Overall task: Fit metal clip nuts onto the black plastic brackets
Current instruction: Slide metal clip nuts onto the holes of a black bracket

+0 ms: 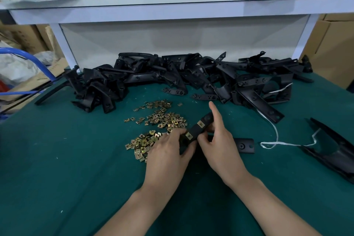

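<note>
Both hands hold one black plastic bracket (203, 123) just above the green table, tilted up to the right. Two brass clip nuts (200, 124) sit on its strip, the second clip nut (188, 135) lower left. My left hand (168, 151) grips the bracket's lower end with thumb and fingers. My right hand (220, 140) pinches the strip from the right, its index finger stretched along the upper end. A loose heap of clip nuts (157, 126) lies to the left of the hands.
A long pile of black brackets (191, 76) runs across the back of the green table (76, 159). A flat black bracket piece (244, 145) lies right of my hands, with a white string (275, 140) and a large black part (333, 151) beyond. A white shelf (172, 4) overhangs.
</note>
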Demonstrator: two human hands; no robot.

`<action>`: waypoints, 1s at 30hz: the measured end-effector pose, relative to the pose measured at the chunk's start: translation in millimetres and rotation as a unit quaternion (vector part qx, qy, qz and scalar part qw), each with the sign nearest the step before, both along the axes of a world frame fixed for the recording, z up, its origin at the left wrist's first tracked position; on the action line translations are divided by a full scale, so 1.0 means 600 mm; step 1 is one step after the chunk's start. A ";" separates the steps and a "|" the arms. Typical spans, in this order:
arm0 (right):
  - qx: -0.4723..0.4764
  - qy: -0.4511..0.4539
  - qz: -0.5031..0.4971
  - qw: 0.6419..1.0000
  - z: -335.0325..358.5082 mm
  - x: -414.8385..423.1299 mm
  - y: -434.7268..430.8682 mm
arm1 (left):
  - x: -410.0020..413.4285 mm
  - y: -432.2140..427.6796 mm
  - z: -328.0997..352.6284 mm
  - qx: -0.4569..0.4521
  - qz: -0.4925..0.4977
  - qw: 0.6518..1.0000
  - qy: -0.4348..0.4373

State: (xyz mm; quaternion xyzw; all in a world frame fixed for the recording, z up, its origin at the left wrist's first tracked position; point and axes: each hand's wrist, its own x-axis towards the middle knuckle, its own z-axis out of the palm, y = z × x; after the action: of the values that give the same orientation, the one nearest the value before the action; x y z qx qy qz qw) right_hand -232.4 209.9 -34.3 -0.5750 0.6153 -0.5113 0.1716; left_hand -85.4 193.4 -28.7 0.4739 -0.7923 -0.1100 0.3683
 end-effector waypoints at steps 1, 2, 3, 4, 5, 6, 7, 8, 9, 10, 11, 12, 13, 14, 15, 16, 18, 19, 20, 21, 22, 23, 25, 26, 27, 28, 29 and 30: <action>-0.001 -0.003 -0.002 1.000 0.000 0.000 0.000 | 0.000 0.000 -0.001 0.006 0.001 1.000 0.006; -0.001 -0.004 -0.002 1.000 0.000 0.000 0.000 | 0.000 0.000 -0.001 0.011 -0.002 1.000 0.011; -0.001 -0.005 -0.002 1.000 0.000 0.001 0.000 | 0.001 0.000 -0.002 0.014 -0.007 1.000 0.016; 0.000 -0.005 -0.001 1.000 0.000 0.001 0.001 | 0.001 0.000 -0.003 0.017 -0.012 1.000 0.022; 0.001 -0.006 0.001 1.000 0.001 0.002 0.001 | 0.002 -0.001 -0.003 0.021 -0.016 0.999 0.026; 0.003 -0.005 0.002 1.000 0.001 0.002 0.001 | 0.003 -0.001 -0.003 0.024 -0.017 0.999 0.029; 0.004 -0.003 0.003 1.000 0.001 0.002 0.001 | 0.004 -0.002 -0.003 0.026 -0.019 0.999 0.032; 0.006 -0.001 0.003 1.000 0.001 0.001 0.001 | 0.004 -0.003 -0.003 0.026 -0.021 0.999 0.034; 0.006 0.000 0.003 1.000 0.001 0.001 0.002 | 0.005 -0.004 -0.004 0.024 -0.024 0.999 0.039; 0.006 0.000 0.002 1.000 0.001 0.001 0.002 | 0.006 -0.003 -0.003 0.023 -0.027 0.998 0.043; 0.005 0.000 0.003 1.000 0.002 0.002 0.002 | 0.007 -0.003 -0.003 0.022 -0.029 0.998 0.048; 0.003 -0.001 0.003 1.000 0.002 0.002 0.002 | 0.007 -0.003 -0.003 0.021 -0.031 0.998 0.052; 0.001 -0.003 0.002 1.000 0.002 0.002 0.003 | 0.007 -0.003 -0.003 0.022 -0.034 0.998 0.056; -0.002 -0.006 0.002 1.000 0.003 0.002 0.003 | 0.007 -0.003 -0.003 0.024 -0.036 0.997 0.059; -0.004 -0.010 0.002 1.000 0.003 0.001 0.004 | 0.007 -0.003 -0.003 0.027 -0.040 0.997 0.062; -0.006 -0.014 0.002 1.000 0.003 0.001 0.004 | 0.008 -0.003 -0.004 0.031 -0.045 0.996 0.064; -0.007 -0.020 0.005 1.000 0.004 -0.001 0.004 | 0.008 -0.004 -0.004 0.040 -0.056 0.995 0.072; -0.009 -0.022 0.006 1.000 0.004 -0.001 0.004 | 0.009 -0.004 -0.004 0.042 -0.060 0.995 0.073; -0.011 -0.022 0.007 1.000 0.004 -0.002 0.004 | 0.009 -0.004 -0.004 0.041 -0.063 0.995 0.072; -0.016 -0.023 0.006 1.000 0.004 -0.002 0.004 | 0.009 -0.004 -0.004 0.039 -0.064 0.995 0.068; -0.021 -0.025 0.004 0.999 0.003 -0.003 0.005 | 0.009 -0.004 -0.005 0.036 -0.063 0.995 0.064; -0.029 -0.028 0.004 0.999 0.003 -0.003 0.006 | 0.008 -0.004 -0.006 0.033 -0.060 0.996 0.059; -0.044 -0.030 0.007 0.999 0.003 -0.002 0.008 | 0.007 -0.004 -0.006 0.031 -0.052 0.996 0.061; -0.051 -0.027 0.006 0.998 0.003 -0.001 0.008 | 0.007 -0.004 -0.006 0.038 -0.048 0.996 0.072; -0.057 -0.022 0.002 0.998 0.003 0.000 0.008 | 0.007 -0.005 -0.006 0.049 -0.046 0.994 0.090; -0.063 -0.017 -0.002 0.998 0.003 0.002 0.008 | 0.008 -0.005 -0.006 0.062 -0.043 0.991 0.108; -0.067 -0.013 -0.004 0.998 0.003 0.003 0.008 | 0.008 -0.005 -0.005 0.071 -0.039 0.989 0.121; -0.068 -0.012 -0.005 0.998 0.003 0.004 0.008 | 0.009 -0.005 -0.004 0.077 -0.036 0.988 0.126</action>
State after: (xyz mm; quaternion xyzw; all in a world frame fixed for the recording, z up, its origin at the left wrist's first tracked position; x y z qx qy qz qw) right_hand -230.2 214.6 -32.6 -0.5759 0.5800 -0.5596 0.1368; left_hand -80.2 190.5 -31.3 0.4540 -0.7452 -0.2428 0.4237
